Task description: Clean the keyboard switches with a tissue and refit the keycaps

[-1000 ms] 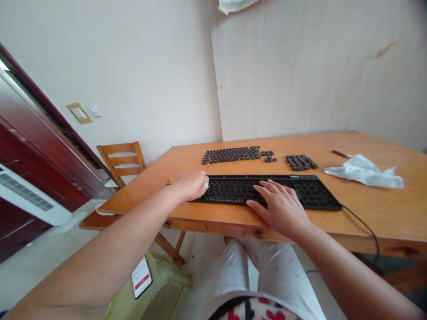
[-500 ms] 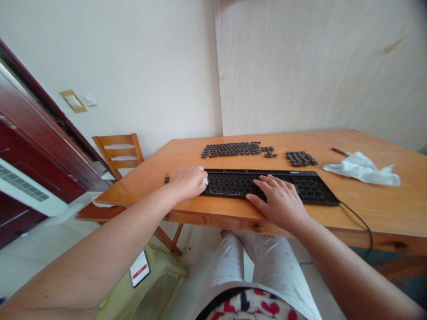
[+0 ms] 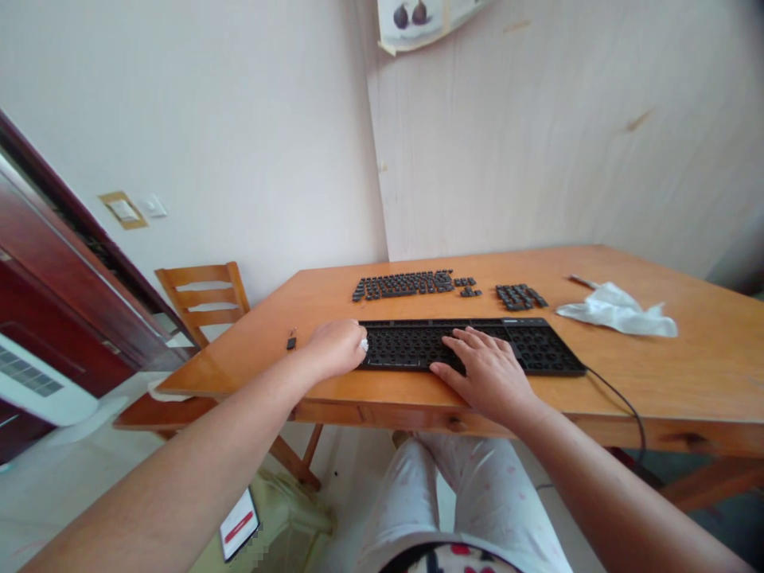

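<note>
A black keyboard frame (image 3: 537,348) with its keycaps taken off lies near the front edge of the wooden table (image 3: 704,358). My left hand (image 3: 334,347) is closed on a small white wad (image 3: 364,344), pressed at the frame's left end. My right hand (image 3: 486,372) lies flat with fingers spread on the middle of the frame. Behind it, rows of loose black keycaps (image 3: 403,284) are laid out, with a smaller group of keycaps (image 3: 518,296) to the right.
A crumpled white cloth (image 3: 617,312) lies at the table's right. A small dark item (image 3: 291,342) sits left of my left hand. The keyboard cable (image 3: 621,398) drops over the front edge. A wooden chair (image 3: 203,298) stands at the left, a phone (image 3: 239,527) below.
The view has shifted slightly, tilting up. Both hands stay on the keyboard frame in much the same places.
</note>
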### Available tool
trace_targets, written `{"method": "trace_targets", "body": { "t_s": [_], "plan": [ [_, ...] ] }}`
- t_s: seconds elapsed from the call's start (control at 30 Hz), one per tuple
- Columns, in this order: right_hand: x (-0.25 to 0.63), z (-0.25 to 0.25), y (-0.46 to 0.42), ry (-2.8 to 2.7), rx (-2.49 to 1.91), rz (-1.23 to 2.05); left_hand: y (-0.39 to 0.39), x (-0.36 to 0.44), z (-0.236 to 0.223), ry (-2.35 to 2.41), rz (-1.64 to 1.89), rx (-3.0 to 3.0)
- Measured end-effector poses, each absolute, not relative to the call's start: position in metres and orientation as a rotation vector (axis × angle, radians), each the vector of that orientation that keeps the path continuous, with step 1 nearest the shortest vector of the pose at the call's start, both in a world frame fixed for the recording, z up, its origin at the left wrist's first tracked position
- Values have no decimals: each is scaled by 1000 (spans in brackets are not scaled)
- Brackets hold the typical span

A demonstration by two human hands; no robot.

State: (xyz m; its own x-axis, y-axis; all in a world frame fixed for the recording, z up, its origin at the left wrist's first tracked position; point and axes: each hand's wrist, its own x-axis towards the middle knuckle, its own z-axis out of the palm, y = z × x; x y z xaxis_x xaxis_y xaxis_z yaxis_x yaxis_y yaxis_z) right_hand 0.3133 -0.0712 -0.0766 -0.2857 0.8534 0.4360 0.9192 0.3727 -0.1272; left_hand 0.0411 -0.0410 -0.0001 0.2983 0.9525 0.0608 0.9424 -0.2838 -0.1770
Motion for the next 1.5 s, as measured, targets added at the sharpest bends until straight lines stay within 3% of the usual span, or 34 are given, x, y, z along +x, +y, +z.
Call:
{"method": "trace_targets", "body": {
  "t_s": [0.57,0.87,1.5],
  "plan": [
    [311,-72,-73,-2199,-1520,-143,-37,23,-10,-2005,-164,-2613],
    [310,-71,-74,-2183,-1516,-119,-14,15,-7,-2171,-835,-2695],
    [306,-70,-75,-2159,-1483,-56,20,7,-34,-2182,-628,-2474]
  ]
}}
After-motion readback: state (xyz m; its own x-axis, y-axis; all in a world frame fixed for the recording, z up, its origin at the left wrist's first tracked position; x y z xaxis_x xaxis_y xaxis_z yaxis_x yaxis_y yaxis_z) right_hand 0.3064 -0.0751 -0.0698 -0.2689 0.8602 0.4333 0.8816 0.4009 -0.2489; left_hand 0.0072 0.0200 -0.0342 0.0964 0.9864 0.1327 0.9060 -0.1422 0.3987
